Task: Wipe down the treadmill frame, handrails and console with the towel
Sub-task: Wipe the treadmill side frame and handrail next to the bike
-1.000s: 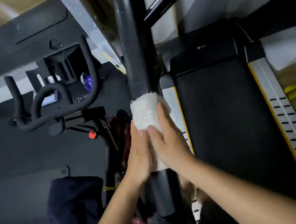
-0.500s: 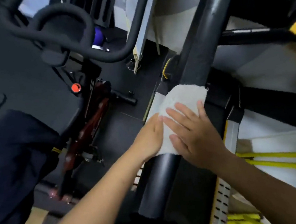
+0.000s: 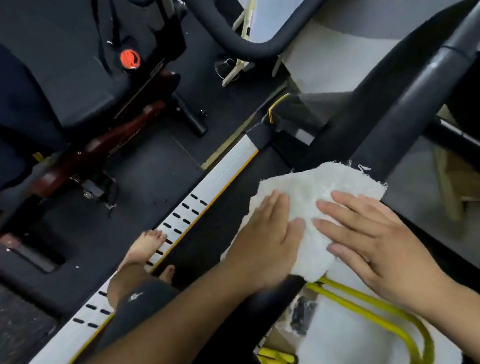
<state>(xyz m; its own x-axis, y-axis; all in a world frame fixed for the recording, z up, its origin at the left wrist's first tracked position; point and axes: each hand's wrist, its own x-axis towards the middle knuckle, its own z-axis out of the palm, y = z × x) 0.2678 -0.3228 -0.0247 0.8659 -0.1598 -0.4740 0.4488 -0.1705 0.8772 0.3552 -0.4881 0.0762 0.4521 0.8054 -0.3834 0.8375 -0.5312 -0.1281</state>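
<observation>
White, nubby terry towel [image 3: 310, 191] lies draped over the thick black padded treadmill handrail [image 3: 421, 84], which runs diagonally from the upper right of the frame down toward the lower centre. Both hands lie flat on the cloth with fingers straight and close together. The left hand [image 3: 266, 239] covers the towel's left half and the right hand [image 3: 372, 244] its lower right edge, their fingertips nearly meeting at the middle. The towel's frayed far edge reaches past the fingertips up the rail. Left of the hands, the white slotted treadmill side rail with a yellow edge [image 3: 225, 171] crosses the frame, a bare foot [image 3: 146, 246] resting on it. An exercise bike's black curved handlebar [image 3: 244, 37] and orange-red knob [image 3: 130, 58] fill the upper left. Yellow metal tubing [image 3: 380, 307] shows in the lower right below the hands.
</observation>
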